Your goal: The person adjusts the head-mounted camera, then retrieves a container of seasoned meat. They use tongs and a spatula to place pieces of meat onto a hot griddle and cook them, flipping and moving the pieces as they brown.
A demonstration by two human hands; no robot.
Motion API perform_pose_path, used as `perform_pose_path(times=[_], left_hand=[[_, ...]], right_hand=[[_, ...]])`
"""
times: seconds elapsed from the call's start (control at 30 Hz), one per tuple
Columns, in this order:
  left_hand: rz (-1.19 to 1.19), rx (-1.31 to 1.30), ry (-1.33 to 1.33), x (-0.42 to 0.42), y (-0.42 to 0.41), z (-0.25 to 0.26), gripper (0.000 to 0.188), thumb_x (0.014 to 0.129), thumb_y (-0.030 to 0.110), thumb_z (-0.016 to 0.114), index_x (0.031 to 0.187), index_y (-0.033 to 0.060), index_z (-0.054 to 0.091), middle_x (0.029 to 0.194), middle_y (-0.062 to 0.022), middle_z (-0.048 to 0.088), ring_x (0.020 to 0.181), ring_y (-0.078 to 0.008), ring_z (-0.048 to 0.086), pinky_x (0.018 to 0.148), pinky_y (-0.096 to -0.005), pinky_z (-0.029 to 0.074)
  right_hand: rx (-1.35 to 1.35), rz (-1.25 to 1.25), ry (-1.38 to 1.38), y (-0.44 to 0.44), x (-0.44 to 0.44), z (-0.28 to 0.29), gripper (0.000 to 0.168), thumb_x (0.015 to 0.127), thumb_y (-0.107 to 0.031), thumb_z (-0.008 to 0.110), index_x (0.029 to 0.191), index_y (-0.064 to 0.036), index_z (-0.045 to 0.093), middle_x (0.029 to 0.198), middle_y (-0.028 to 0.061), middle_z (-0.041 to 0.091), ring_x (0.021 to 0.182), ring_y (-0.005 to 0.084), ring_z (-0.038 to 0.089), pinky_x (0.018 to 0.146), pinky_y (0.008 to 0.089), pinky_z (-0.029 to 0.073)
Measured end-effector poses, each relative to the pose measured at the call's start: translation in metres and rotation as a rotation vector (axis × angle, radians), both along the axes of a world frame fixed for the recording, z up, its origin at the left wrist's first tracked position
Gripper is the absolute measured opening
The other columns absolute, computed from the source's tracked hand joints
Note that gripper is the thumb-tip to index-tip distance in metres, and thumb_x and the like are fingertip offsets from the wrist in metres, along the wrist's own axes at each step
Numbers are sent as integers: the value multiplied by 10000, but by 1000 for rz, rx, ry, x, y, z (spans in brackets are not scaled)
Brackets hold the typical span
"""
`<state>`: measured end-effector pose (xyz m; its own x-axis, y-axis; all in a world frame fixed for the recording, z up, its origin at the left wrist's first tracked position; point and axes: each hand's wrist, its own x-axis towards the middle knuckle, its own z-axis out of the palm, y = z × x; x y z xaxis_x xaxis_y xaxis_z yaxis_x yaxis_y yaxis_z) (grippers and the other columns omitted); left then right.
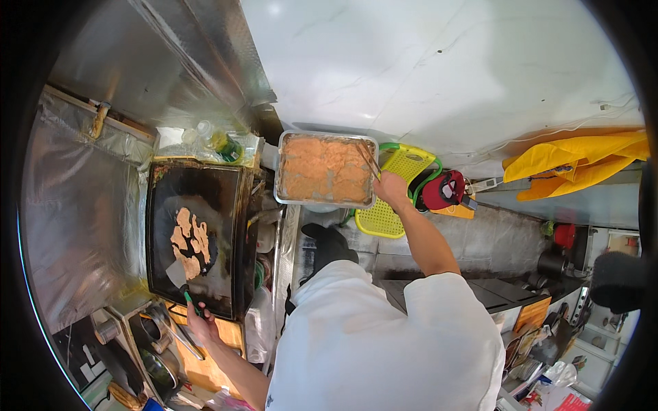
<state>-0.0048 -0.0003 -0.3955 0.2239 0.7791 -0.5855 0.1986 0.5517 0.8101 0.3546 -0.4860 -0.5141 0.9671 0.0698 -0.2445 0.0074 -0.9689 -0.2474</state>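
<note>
My left hand (203, 321) grips the green handle of a metal scraper (177, 273), whose blade lies on the griddle (226, 216) at the lower edge of the meat. Several pale, flat pieces of meat (191, 242) are spread on the dark plate. My right hand (391, 189) holds a pair of tongs (367, 156) over the right side of a rectangular metal tray (278, 167). Raw, orange-tinted marinated meat (324, 167) covers most of the tray. The tongs' tips touch or hang just over this meat; which one cannot be told.
Oil bottles (223, 144) stand behind the griddle's upper edge. A yellow-green chair (383, 216) and a dark red cap (443, 190) are beside the tray. Below the griddle are a wooden board (200, 367) and a metal bowl (159, 367). A yellow cloth (565, 164) hangs at right.
</note>
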Motion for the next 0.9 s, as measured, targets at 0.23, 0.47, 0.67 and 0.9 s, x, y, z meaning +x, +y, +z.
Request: perform_pose_path(times=[0.23,0.47,0.67,0.9], left_hand=[[-6,6,-4,3,-4,3,183,975,280,502,996,98,516,738,-23,584,489,-95,440,418,-233,325],[19,-9,-5,-2,-6,-2,178,971,274,512,992,98,520,745,-27,588,492,-97,440,419,-232,327],[-3,1,1,4,-9,0,172,974,271,506,1020,105,509,758,-21,581,509,-95,445,426,-228,334],[-14,-9,6,6,-8,-2,179,974,278,504,1032,109,509,767,-19,578,511,-94,447,424,-223,338]], right_hand=[[-21,-33,80,3,-1,12,348,817,-306,548,810,25,654,811,251,661,752,404,653,688,495,520],[464,-252,435,-4,17,18,363,793,-314,551,815,24,682,858,247,669,812,379,664,691,471,521],[104,3,88,-15,14,-1,391,811,-314,516,750,41,670,687,232,645,705,399,652,689,475,514],[387,-167,333,-16,14,-8,349,819,-267,515,779,52,650,645,200,636,589,329,641,608,423,519]])
